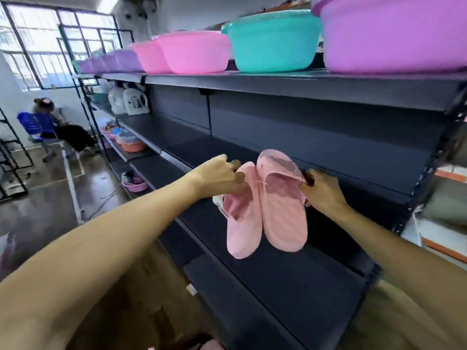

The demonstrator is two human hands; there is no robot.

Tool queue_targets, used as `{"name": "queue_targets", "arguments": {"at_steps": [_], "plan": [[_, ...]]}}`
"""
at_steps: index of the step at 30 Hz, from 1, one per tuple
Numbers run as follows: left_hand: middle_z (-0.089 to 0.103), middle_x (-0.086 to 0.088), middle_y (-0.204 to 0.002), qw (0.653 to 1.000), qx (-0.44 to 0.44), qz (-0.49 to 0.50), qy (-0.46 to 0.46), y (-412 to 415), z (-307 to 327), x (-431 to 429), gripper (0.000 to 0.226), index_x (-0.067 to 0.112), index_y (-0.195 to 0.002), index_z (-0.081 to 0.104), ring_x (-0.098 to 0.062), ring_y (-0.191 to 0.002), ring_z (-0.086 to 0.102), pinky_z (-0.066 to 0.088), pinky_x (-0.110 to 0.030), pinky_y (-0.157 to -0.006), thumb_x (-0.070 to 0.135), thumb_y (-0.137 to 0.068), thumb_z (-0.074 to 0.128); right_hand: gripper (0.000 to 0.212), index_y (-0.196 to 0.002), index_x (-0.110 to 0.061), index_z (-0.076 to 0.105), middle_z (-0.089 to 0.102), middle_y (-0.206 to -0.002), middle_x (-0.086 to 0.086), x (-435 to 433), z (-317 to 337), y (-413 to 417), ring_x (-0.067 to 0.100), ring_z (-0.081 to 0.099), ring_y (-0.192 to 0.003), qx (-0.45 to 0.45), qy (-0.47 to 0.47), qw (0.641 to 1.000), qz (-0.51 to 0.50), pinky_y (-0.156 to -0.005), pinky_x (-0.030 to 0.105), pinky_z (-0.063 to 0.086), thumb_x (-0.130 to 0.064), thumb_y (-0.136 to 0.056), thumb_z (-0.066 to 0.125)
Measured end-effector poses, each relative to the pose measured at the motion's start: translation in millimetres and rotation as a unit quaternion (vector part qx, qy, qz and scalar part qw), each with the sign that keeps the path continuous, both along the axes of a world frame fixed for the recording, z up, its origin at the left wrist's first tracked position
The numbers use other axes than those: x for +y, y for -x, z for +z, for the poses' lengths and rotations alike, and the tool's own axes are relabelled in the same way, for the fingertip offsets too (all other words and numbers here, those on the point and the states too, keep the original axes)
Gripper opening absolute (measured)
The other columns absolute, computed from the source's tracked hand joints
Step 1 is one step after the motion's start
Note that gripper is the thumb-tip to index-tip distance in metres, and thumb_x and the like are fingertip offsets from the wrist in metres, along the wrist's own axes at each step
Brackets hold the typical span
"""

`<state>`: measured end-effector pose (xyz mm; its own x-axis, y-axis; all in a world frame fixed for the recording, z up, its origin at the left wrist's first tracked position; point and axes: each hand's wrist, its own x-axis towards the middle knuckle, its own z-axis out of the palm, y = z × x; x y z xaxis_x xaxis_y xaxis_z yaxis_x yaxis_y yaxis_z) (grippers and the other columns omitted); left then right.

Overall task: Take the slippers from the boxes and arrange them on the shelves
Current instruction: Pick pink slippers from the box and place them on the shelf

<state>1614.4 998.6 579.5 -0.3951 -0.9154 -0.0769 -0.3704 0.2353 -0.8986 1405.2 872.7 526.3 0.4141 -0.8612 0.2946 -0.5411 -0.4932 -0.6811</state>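
Head view: left hand (219, 176) and right hand (322, 190) each pinch the toe end of one pink slipper, fingers pressed onto the uppers. The pair of pink slippers (265, 205) hangs heels down, side by side and touching, in front of a dark shelf (290, 286). Plastic basins (273, 41) line the top shelf.

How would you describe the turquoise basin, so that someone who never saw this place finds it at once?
Look at the top board of the long dark shelf unit, where plastic basins stand in a row. The turquoise basin stands between a pink basin and a large purple basin. It is the only green-blue one in the row.
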Motion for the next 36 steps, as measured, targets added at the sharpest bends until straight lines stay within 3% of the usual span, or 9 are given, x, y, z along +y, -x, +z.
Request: {"name": "queue_targets", "arguments": {"at_steps": [6, 10, 13, 15, 20, 21, 24, 28, 36], "plan": [[0.055, 0.011, -0.049, 0.99, 0.132, 0.004, 0.056, 60.4, -35.5, -106.1, 0.035, 0.041, -0.075, 0.07, -0.008, -0.047, 0.053, 0.019, -0.019, -0.046, 0.029, -0.044, 0.082, 0.026, -0.065, -0.015, 0.037, 0.061, -0.079, 0.014, -62.4, -29.8, 67.0, 0.012, 0.059, -0.042, 0.027, -0.021, 0.996, -0.085, -0.034, 0.009, 0.035, -0.012, -0.086, 0.052], [0.065, 0.001, -0.102, 0.958, 0.271, 0.09, -0.02, 110.2, -67.3, -139.6, 0.05, 0.025, -0.133, 0.046, -0.02, -0.089, 0.065, 0.022, -0.019, -0.051, 0.006, -0.087, 0.053, 0.012, -0.075, -0.011, 0.043, 0.066, -0.093, 0.022, -87.4, -54.3, 92.3, 0.028, 0.069, -0.07, 0.07, -0.069, 0.987, -0.124, -0.065, 0.031, 0.055, -0.012, -0.083, 0.052], [0.053, -0.007, -0.127, 0.897, 0.407, 0.164, -0.058, 124.9, -84.3, -152.8, 0.045, 0.021, -0.135, 0.043, -0.03, -0.111, 0.055, 0.038, -0.026, -0.066, 0.004, -0.094, 0.036, 0.022, -0.103, -0.008, 0.053, 0.057, -0.116, 0.019, -95.2, -63.4, 100.5, 0.034, 0.061, -0.1, 0.137, -0.089, 0.977, -0.137, -0.081, 0.032, 0.045, -0.019, -0.084, 0.055], [0.052, -0.001, -0.128, 0.82, 0.528, 0.195, -0.104, 114.1, -90.2, -158.5, 0.048, 0.034, -0.131, 0.047, -0.027, -0.107, 0.058, 0.046, -0.028, -0.073, 0.009, -0.09, 0.047, 0.047, -0.129, -0.013, 0.044, 0.042, -0.132, 0.014, -95.2, -66.9, 99.2, 0.034, 0.052, -0.114, 0.14, -0.067, 0.979, -0.13, -0.09, 0.033, 0.041, -0.022, -0.084, 0.055], [0.062, 0.018, -0.082, 0.443, 0.864, 0.203, -0.127, 115.6, -76.2, -156.1, 0.043, 0.021, -0.111, 0.066, -0.004, -0.073, 0.058, 0.045, -0.01, -0.063, -0.003, -0.086, 0.04, 0.077, -0.136, -0.029, 0.043, 0.035, -0.145, -0.002, -104.5, -76.5, 73.8, 0.027, 0.036, -0.132, 0.166, 0.047, 0.983, -0.056, -0.106, 0.04, 0.031, -0.058, -0.065, 0.032], [0.062, 0.015, -0.086, 0.419, 0.877, 0.203, -0.124, 120.9, -75.9, -155.1, 0.037, 0.023, -0.11, 0.065, -0.007, -0.085, 0.058, 0.046, -0.017, -0.076, 0.005, -0.09, 0.04, 0.07, -0.133, -0.035, 0.045, 0.036, -0.145, -0.008, -108.3, -76.8, 70.0, 0.024, 0.037, -0.132, 0.18, 0.051, 0.981, -0.043, -0.106, 0.041, 0.033, -0.059, -0.068, 0.033], [0.053, 0.009, -0.116, 0.476, 0.846, 0.199, -0.134, 132.3, -93.2, -152.8, 0.032, 0.031, -0.12, 0.055, -0.015, -0.114, 0.049, 0.038, -0.03, -0.101, 0.038, -0.091, 0.043, 0.065, -0.127, -0.041, 0.05, 0.048, -0.139, -0.016, -120.7, -77.9, 70.7, 0.019, 0.047, -0.128, 0.165, 0.078, 0.983, -0.007, -0.104, 0.039, 0.04, -0.053, -0.071, 0.02], [0.047, 0.002, -0.125, 0.593, 0.777, 0.169, -0.129, 141.9, -115.5, -152.0, 0.072, 0.033, -0.142, 0.021, -0.017, -0.117, 0.046, 0.037, -0.03, -0.098, 0.048, -0.083, 0.061, 0.055, -0.137, -0.035, 0.043, 0.043, -0.144, -0.012, -126.3, -79.0, 81.2, 0.024, 0.04, -0.131, 0.227, 0.099, 0.969, 0.001, -0.107, 0.038, 0.036, -0.033, -0.084, 0.029], [0.054, -0.003, -0.099, 0.577, 0.779, 0.138, -0.202, 163.2, -106.8, -178.5, 0.069, 0.029, -0.141, 0.021, -0.009, -0.084, 0.054, 0.042, -0.008, -0.063, 0.008, -0.085, 0.056, 0.092, -0.141, -0.031, 0.037, 0.044, -0.142, -0.006, -129.1, -82.0, 125.2, 0.025, 0.036, -0.13, 0.273, 0.088, 0.956, -0.066, -0.104, 0.034, 0.031, -0.053, -0.059, 0.0]]}}
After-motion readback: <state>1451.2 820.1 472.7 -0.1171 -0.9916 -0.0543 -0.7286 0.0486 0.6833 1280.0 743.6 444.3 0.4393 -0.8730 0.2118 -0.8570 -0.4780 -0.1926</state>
